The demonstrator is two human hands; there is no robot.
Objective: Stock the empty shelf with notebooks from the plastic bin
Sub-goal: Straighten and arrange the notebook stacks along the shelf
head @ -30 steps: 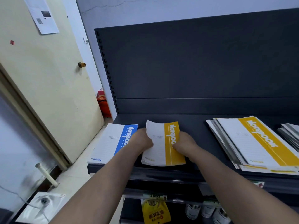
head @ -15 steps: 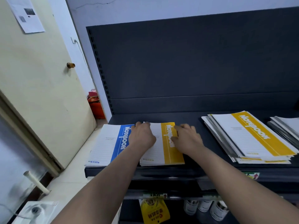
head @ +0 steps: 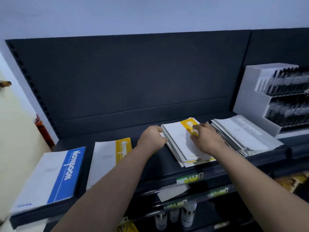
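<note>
- Your left hand (head: 151,139) is curled against the left edge of the yellow notebook stack (head: 181,144), fingers bent round the far-left corner; you cannot tell how many covers they catch, because the knuckles hide the fingertips.
- Your right hand (head: 206,139) lies flat on top of that stack with the fingers spread, pressing down over the yellow band and hiding most of the printed word.
- The stack sits on the dark shelf (head: 153,163), right of the middle, turned at a slant to the shelf's front edge, its lower covers fanned out at the near end.
- Just right of it lies a grey notebook stack (head: 242,136), also fanned; its print is smeared by blur and cannot be read.
- Left of your arms, a single yellow notebook (head: 108,158) lies flat, its near end hidden by your left forearm.
- At the far left of the shelf a blue notebook (head: 50,176) lies flat; its near corner reaches the shelf's front lip.
- A white pen rack (head: 274,96) stands at the far right, cut off by the frame edge; the dark items in it are too blurred to make out.
- Below the shelf, price tags (head: 189,178) and some bottles (head: 173,216) show only as smears.
- The plastic bin is not in sight.
</note>
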